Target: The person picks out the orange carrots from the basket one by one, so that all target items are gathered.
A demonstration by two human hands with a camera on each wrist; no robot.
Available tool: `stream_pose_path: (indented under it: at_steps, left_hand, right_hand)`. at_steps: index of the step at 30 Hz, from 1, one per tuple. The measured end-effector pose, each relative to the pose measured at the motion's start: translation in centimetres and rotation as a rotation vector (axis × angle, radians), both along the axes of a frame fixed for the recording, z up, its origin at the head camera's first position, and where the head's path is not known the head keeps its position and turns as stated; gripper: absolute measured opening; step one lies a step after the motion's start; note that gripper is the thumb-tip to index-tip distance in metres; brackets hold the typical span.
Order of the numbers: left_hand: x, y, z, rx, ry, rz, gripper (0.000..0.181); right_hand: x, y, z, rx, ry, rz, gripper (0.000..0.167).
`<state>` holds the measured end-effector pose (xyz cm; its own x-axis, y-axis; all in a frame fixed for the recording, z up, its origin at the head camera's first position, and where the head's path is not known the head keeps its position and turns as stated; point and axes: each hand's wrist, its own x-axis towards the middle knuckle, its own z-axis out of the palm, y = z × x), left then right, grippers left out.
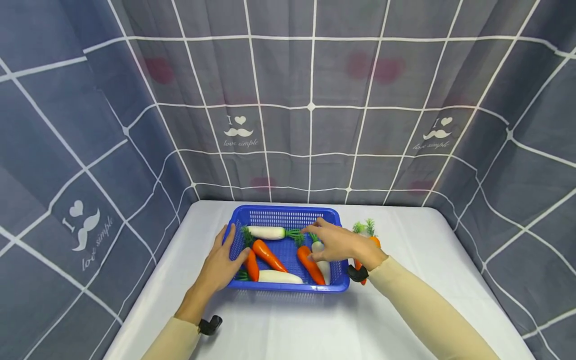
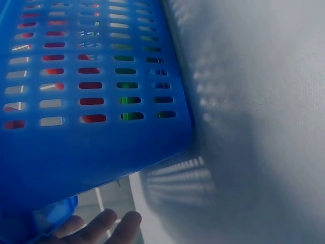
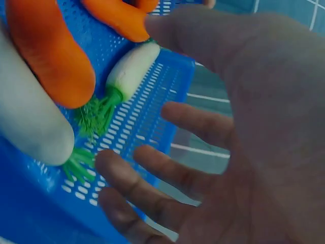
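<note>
A blue plastic basket (image 1: pixel 288 286) holds several toy-like vegetables. At its left side my left hand (image 1: pixel 218 265) rests along the rim, fingers extended and thumb reaching inward over the carrots. Over the right part of the basket hovers my right hand (image 1: pixel 339 242), fingers spread and slightly bent, with nothing in them. Beneath it lie a carrot (image 1: pixel 310 265) and a white radish (image 1: pixel 324 267), partly covered by the hand. Another white radish (image 1: pixel 265 232) lies along the back, and one more radish (image 1: pixel 280 277) along the front. Two carrots (image 1: pixel 269 256) are on the left.
Just right of the basket, more carrots (image 1: pixel 375 242) with green tops lie on the white-covered table (image 1: pixel 405 300), partly hidden by the right hand and wrist. Grey grid-patterned curtains (image 1: pixel 288 130) enclose the back and both sides.
</note>
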<state>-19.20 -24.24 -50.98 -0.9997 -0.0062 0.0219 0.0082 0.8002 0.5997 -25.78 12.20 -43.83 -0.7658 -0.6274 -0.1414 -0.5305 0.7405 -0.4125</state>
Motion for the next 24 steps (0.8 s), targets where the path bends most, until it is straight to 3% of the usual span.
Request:
stream_pose_path:
  at_steps: [4,10,19,24]
  left_hand:
    - [0.1,0.0,-0.1,0.001,-0.009,0.002,0.098]
    - [0.0,-0.2,-0.2,0.0,-0.013,0.002,0.098]
    - [0.0,-0.2,-0.2,-0.004,-0.014,0.004,0.097]
    - [0.1,-0.1,-0.1,-0.005,-0.003,0.007,0.095]
  right_hand:
    - [-0.2,-1.0,-0.5,0.05,-0.062,0.047,0.074]
    - [-0.9,-2.4,-1.3,0.105,-0.087,0.097,0.079]
    - [-1.8,-3.5,-2.4,0.14,-0.174,0.108,0.082]
    - [-2.1,-4.1,-2.9,0.178,-0.165,0.119,0.075]
